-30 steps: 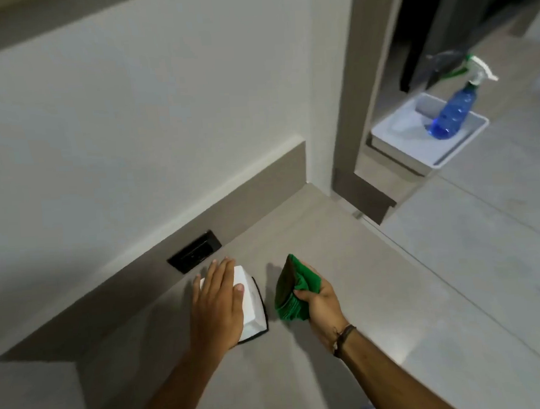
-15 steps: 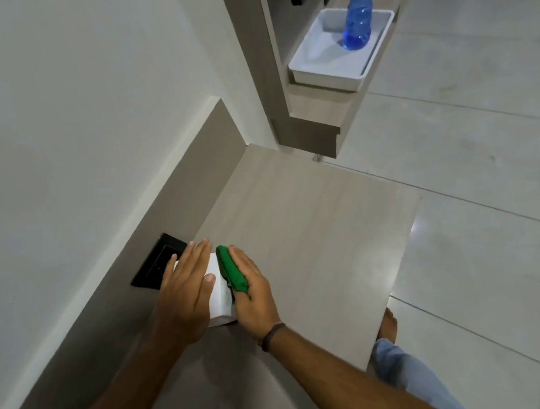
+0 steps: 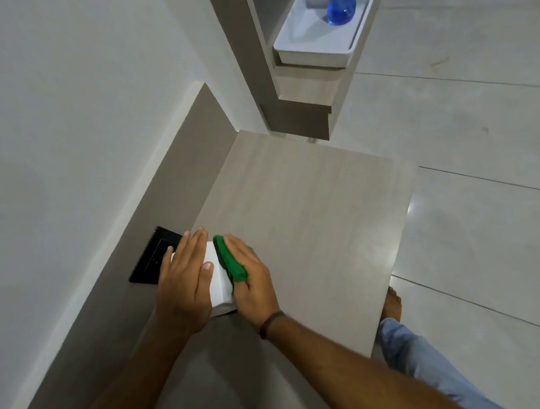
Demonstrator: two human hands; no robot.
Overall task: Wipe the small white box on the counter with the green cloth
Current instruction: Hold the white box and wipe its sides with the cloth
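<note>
A small white box stands on the wooden counter near the back wall. My left hand lies flat on the box's top and left side, fingers spread, holding it down. My right hand presses the folded green cloth against the box's right side. Most of the box is hidden under the two hands; only a white strip between them shows.
A black wall socket sits in the upstand just behind the box. A white tray with a blue spray bottle stands on a lower shelf far back. The counter's right edge drops to tiled floor, where my leg shows.
A second ago my right hand held the cloth apart from the box; it has since come against the box's right side. The head view tilted down and shifted.
</note>
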